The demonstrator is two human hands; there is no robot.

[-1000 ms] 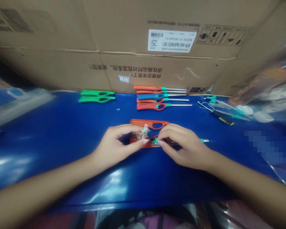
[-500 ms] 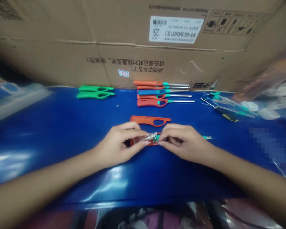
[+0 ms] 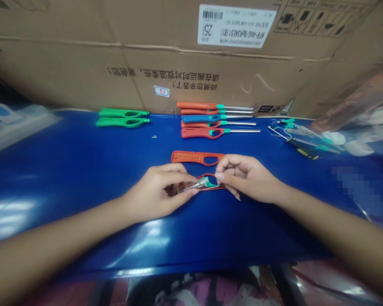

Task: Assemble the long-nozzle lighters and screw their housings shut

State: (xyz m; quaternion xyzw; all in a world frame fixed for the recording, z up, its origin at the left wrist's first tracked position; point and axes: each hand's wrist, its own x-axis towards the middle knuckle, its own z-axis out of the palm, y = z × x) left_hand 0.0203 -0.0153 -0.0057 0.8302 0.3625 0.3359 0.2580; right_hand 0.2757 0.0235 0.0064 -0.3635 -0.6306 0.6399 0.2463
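Note:
My left hand (image 3: 161, 191) is closed, pinching a small clear part (image 3: 194, 185) against the open orange lighter shell (image 3: 210, 187) on the blue table (image 3: 83, 170). My right hand (image 3: 245, 176) is curled with fingertips together at the shell's right end, next to a teal trigger piece (image 3: 209, 182). What the right fingers hold is hidden. A second orange shell half (image 3: 196, 157) lies just behind both hands.
A row of several finished long-nosed lighters (image 3: 215, 120), orange and blue, lies at the back centre. Two green shell halves (image 3: 123, 117) lie back left. Loose parts and a screwdriver (image 3: 301, 138) sit back right. A large cardboard box (image 3: 178, 51) walls the far edge.
The clear part has gone from upright to lying flat in the shell. My right hand has shifted slightly back and curled up; the metal nozzle tip at its right no longer shows.

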